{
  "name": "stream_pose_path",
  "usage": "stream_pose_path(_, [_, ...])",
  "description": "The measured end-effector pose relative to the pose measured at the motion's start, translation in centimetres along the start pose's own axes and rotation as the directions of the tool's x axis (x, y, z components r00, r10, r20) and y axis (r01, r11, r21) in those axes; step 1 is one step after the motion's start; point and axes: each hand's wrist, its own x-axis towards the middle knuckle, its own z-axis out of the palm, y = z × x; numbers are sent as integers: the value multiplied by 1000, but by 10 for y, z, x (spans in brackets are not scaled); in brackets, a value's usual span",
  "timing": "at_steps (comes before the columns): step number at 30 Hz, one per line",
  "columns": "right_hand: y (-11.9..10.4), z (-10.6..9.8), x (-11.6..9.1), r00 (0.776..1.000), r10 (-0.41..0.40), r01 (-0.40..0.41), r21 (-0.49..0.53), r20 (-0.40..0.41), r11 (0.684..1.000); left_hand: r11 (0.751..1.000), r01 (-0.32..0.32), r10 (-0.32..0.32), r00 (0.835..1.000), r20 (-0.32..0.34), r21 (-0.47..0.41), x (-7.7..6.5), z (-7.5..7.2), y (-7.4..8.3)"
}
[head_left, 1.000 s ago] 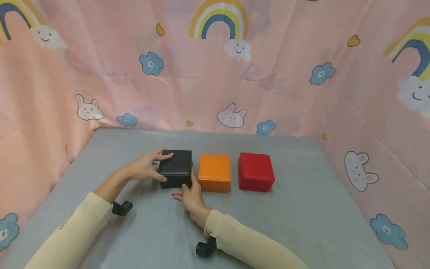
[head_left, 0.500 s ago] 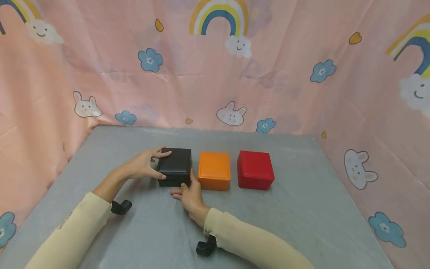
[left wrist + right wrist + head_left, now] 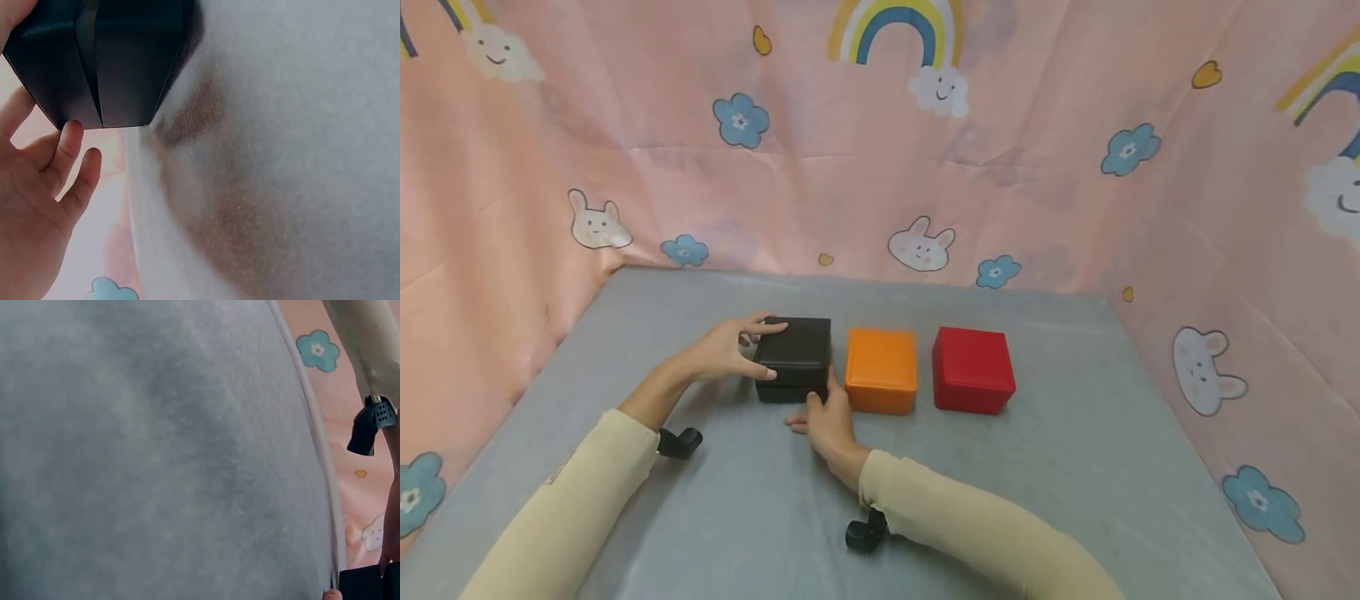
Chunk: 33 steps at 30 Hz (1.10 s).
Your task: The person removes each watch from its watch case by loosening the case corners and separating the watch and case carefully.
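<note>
A black lidded box (image 3: 793, 343) sits at the left of a row of three boxes in the head view. My left hand (image 3: 721, 350) grips its left side, thumb on the front and fingers over the top. At the front right corner, my right hand (image 3: 832, 429) pinches the box between thumb and index finger, other fingers extended. The left wrist view shows the box (image 3: 137, 62) with a narrow wedge-shaped gap between lid and base. Only a fingertip (image 3: 332, 595) of the right hand shows at the bottom of the right wrist view.
An orange box (image 3: 881, 362) stands close to the right of the black one, with a red box (image 3: 973, 368) further right. All rest on a grey cloth-covered table (image 3: 1075, 467). A pink printed curtain (image 3: 820, 192) surrounds the back and sides.
The scene has shifted upward in the head view as the camera tips down. Both hands keep their hold on the black box, with little visible movement.
</note>
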Motion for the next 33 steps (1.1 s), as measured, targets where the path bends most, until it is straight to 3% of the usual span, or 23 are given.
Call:
stream_pose_path(18, [-5,-5,0,1000,2,0,-127,20,992,993,-16,17,1000,2,-120,7,-6,1])
stream_pose_path(33, [-3,-8,0,998,-19,27,-121,68,992,984,-11,14,1000,13,-175,11,-9,-3])
